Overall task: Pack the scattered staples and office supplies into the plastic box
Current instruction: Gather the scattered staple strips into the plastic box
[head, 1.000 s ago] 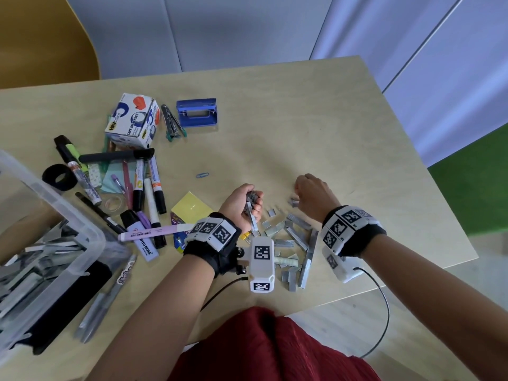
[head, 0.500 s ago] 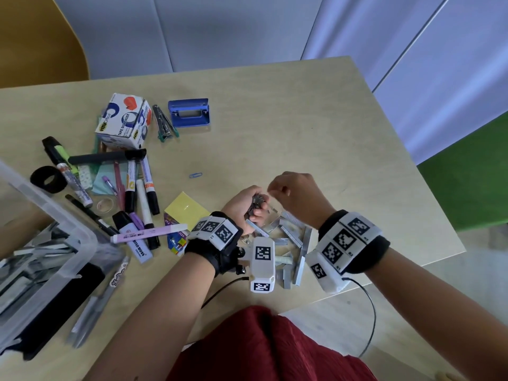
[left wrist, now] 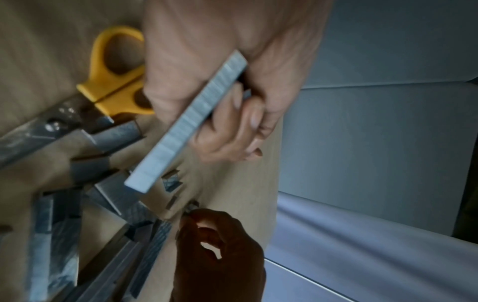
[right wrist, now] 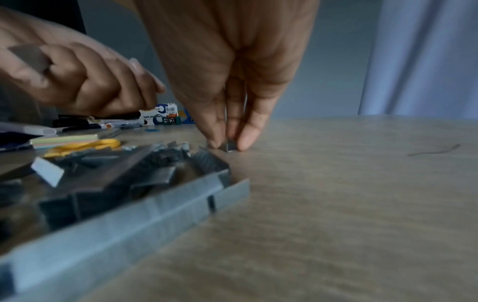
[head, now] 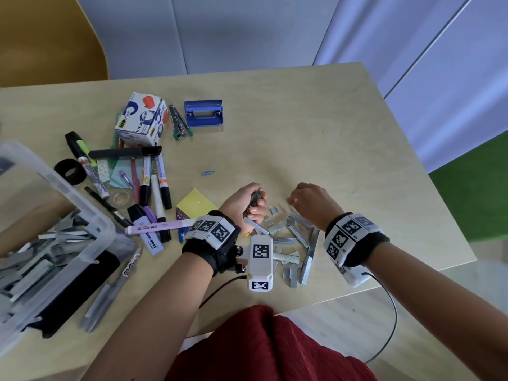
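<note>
Near the table's (head: 316,111) front edge, the left hand (head: 243,204) grips staple strips (left wrist: 186,124) while the right hand (head: 310,202) pinches a small staple piece (right wrist: 230,147) beside the scattered staples (head: 291,243); the plastic box (head: 82,215) overhangs the left edge, bare tabletop toward the right corner.

Staples, supplies, plastic box – mid-pack

Grey staple strips (head: 291,237) heaped at near table edge; one long strip (left wrist: 186,124) fist-held. Markers (head: 154,188) and sticky notes (head: 192,202) scattered left. Clear plastic box (head: 90,215), far left, holds strips.
</note>
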